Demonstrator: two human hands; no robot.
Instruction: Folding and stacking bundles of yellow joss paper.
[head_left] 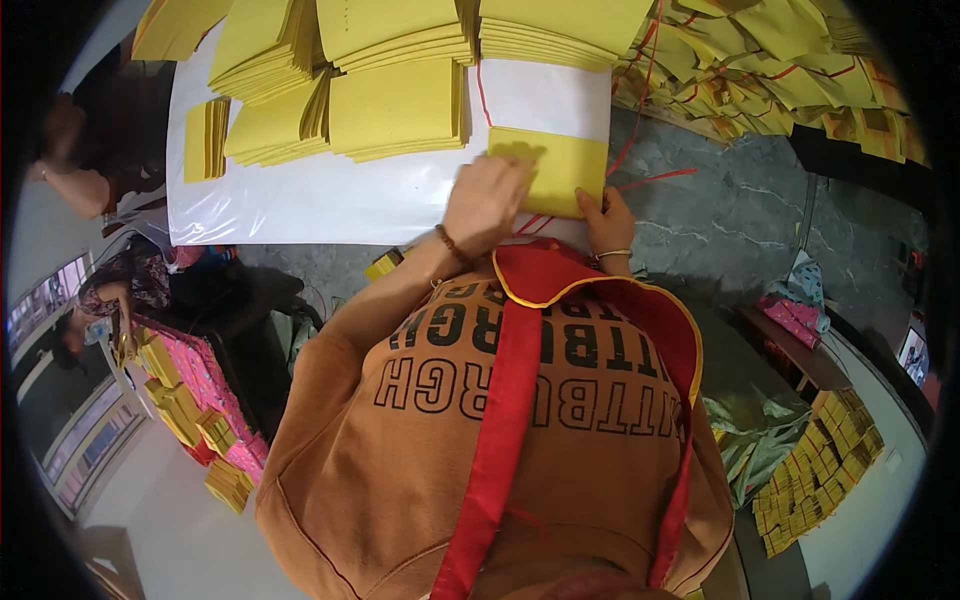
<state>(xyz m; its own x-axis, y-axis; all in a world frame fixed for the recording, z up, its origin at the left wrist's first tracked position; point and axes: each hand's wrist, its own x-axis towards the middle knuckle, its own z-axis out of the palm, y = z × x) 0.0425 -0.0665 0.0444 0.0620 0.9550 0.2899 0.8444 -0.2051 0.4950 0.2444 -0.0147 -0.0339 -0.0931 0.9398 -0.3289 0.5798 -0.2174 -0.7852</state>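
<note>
In front of me a stack of yellow paper sheets (560, 170) lies at the right end of the white-covered table. My right hand (608, 220) grips its lower right corner, thumb on top and the other fingers mostly hidden. Over the stack's left side, my left hand (488, 200) is closed with curled fingers; what they hold, if anything, is hidden. A red string (484, 95) runs out above the stack. More red string (655, 180) sticks out to its right, and some shows below it between my hands.
Several yellow paper stacks (395, 110) stand along the far side of the white table cover (350, 200). Beyond, at the right, is a large pile of red-tied yellow bundles (760, 60). Another person (125, 285) is at the left beside a pink cloth (195, 360) with yellow bundles. More bundles (820, 470) lie lower right.
</note>
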